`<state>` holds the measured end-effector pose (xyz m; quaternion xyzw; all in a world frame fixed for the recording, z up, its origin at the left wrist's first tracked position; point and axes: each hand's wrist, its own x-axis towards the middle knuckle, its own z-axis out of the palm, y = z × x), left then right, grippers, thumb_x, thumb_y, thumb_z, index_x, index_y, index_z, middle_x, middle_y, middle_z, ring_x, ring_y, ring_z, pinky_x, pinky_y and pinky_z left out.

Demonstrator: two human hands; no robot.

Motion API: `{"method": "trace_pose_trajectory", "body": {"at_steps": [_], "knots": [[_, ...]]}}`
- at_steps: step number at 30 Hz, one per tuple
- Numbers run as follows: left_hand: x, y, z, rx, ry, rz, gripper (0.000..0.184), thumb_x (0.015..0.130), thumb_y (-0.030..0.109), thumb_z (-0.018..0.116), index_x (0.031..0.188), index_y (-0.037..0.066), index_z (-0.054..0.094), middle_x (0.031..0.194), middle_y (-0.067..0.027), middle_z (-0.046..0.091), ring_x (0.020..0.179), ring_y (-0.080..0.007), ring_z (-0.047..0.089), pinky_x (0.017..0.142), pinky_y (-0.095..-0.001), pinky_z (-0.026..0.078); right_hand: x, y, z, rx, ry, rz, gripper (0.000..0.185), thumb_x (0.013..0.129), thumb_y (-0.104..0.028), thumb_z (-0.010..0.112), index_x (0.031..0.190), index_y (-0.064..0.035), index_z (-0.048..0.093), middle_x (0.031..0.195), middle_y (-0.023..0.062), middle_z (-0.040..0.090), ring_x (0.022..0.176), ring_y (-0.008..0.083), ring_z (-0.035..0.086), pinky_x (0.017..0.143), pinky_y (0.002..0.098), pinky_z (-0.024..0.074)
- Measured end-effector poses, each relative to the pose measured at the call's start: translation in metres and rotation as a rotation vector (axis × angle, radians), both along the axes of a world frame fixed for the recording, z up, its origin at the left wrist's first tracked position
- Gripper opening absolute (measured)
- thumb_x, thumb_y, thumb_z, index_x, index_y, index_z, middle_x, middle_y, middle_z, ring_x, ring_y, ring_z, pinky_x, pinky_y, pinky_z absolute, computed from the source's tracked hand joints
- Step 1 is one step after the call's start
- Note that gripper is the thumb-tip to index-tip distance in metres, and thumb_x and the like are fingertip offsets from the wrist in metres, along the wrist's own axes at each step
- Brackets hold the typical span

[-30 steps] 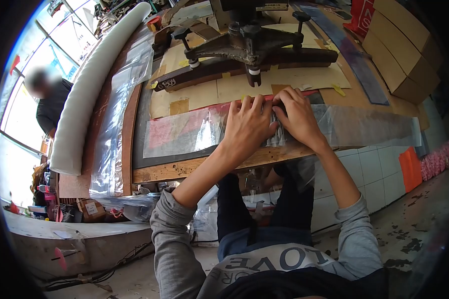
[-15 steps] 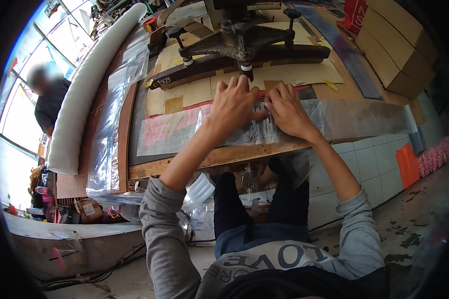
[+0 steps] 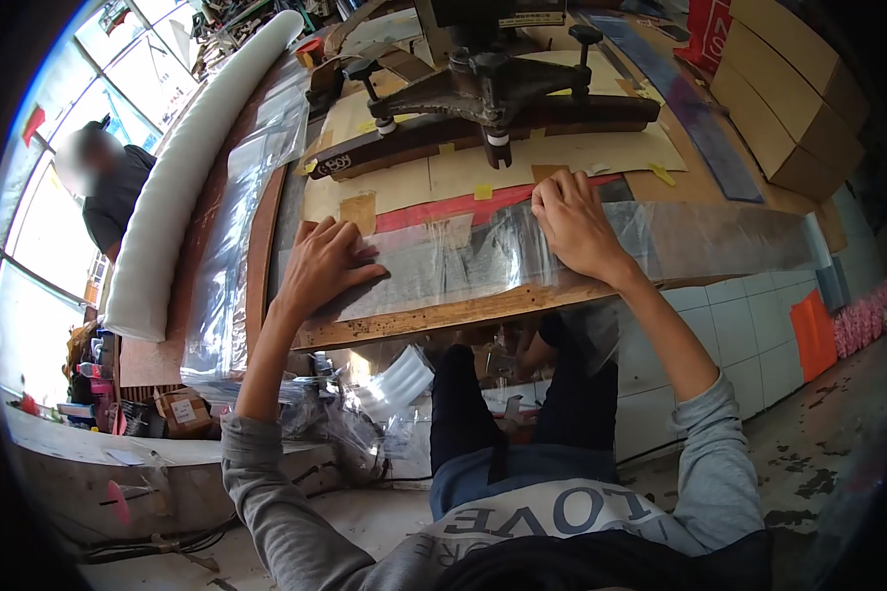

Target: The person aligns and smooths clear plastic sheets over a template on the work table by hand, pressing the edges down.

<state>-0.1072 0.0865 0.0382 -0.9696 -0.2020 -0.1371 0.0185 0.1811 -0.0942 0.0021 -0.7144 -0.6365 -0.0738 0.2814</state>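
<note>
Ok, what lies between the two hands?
In the head view, clear plastic film lies between left hand and right hand, red material along its far edge.

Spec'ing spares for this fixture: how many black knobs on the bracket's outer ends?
2: the left knob on the bracket's left end, the right knob on its right end. Others may be hidden behind the bracket.

Left: dark-framed window (image 3: 34,236), strong daylight through panes. Right, beyond wood-edged worktable (image 3: 443,317): white-tiled wall (image 3: 734,335); grey floor (image 3: 759,433), dark patches.
</note>
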Motion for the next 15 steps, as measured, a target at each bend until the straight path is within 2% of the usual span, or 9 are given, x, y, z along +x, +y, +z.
{"method": "trace_pose_trajectory", "body": {"at_steps": [2,3,5,9,10,12,14,15], "knots": [[-0.011,-0.002,0.004,0.059,0.031,0.077,0.043,0.075,0.047,0.072,0.073,0.009,0.051,0.071,-0.0045,0.059,0.076,-0.0227,0.059,0.082,-0.0355,0.037,-0.001,0.001,0.000,-0.002,-0.041,-0.004,0.013,0.087,-0.011,0.055,0.093,-0.0002,0.055,0.101,0.0154,0.051,0.103,0.0307,0.047,0.088,0.0453,0.0385],[-0.013,0.000,0.001,0.193,-0.028,0.020,0.040,0.078,0.045,0.070,0.071,0.010,0.051,0.067,-0.0061,0.061,0.065,-0.0231,0.061,0.073,-0.0361,0.044,-0.002,0.003,0.001,-0.009,-0.094,-0.016,0.015,0.087,-0.012,0.056,0.095,0.0000,0.055,0.101,0.0155,0.051,0.103,0.0307,0.048,0.088,0.0452,0.0390],[-0.015,0.000,-0.006,0.190,-0.043,0.078,0.041,0.079,0.045,0.069,0.069,0.010,0.051,0.063,-0.0056,0.060,0.057,-0.0229,0.060,0.062,-0.0361,0.046,-0.007,0.006,0.005,-0.026,-0.193,-0.039,0.019,0.086,-0.015,0.058,0.098,0.0005,0.055,0.102,0.0155,0.052,0.104,0.0308,0.049,0.088,0.0449,0.0399],[-0.021,0.002,-0.019,0.299,-0.172,-0.003,0.042,0.079,0.044,0.070,0.065,0.010,0.049,0.055,-0.0041,0.055,0.045,-0.0239,0.056,0.046,-0.0371,0.047,-0.064,0.032,0.030,0.070,-0.032,0.302,0.026,0.083,-0.018,0.064,0.099,0.0002,0.057,0.106,0.0158,0.053,0.101,0.0311,0.054,0.087,0.0463,0.0424],[-0.023,0.002,-0.021,0.343,-0.202,-0.040,0.042,0.079,0.044,0.070,0.065,0.010,0.049,0.054,-0.0041,0.055,0.045,-0.0246,0.056,0.047,-0.0371,0.047,-0.080,0.046,0.027,0.085,0.011,0.430,0.027,0.082,-0.019,0.066,0.099,-0.0001,0.058,0.108,0.0157,0.054,0.102,0.0308,0.055,0.087,0.0467,0.0430],[-0.024,0.001,-0.020,0.435,-0.266,-0.120,0.043,0.079,0.043,0.070,0.064,0.010,0.047,0.053,-0.0042,0.054,0.046,-0.0261,0.056,0.048,-0.0372,0.047,-0.115,0.074,0.014,0.173,-0.111,0.474,0.023,0.081,-0.019,0.067,0.095,-0.0033,0.059,0.104,0.0099,0.056,0.102,0.0277,0.055,0.088,0.0422,0.0448],[-0.026,-0.004,-0.014,0.370,-0.267,-0.089,0.040,0.080,0.039,0.070,0.065,0.009,0.048,0.054,-0.0063,0.054,0.047,-0.0274,0.055,0.049,-0.0372,0.046,-0.137,0.092,0.008,0.026,-0.166,0.474,0.015,0.081,-0.015,0.064,0.094,-0.0063,0.061,0.101,0.0082,0.059,0.102,0.0268,0.057,0.087,0.0422,0.0463],[-0.028,-0.004,-0.011,0.339,-0.269,-0.070,0.039,0.081,0.037,0.069,0.066,0.008,0.049,0.055,-0.0074,0.054,0.047,-0.0281,0.055,0.049,-0.0373,0.045,-0.140,0.096,0.007,0.056,-0.134,0.494,0.013,0.081,-0.013,0.063,0.092,-0.0069,0.061,0.098,0.0080,0.060,0.100,0.0267,0.057,0.085,0.0419,0.0471]]}}
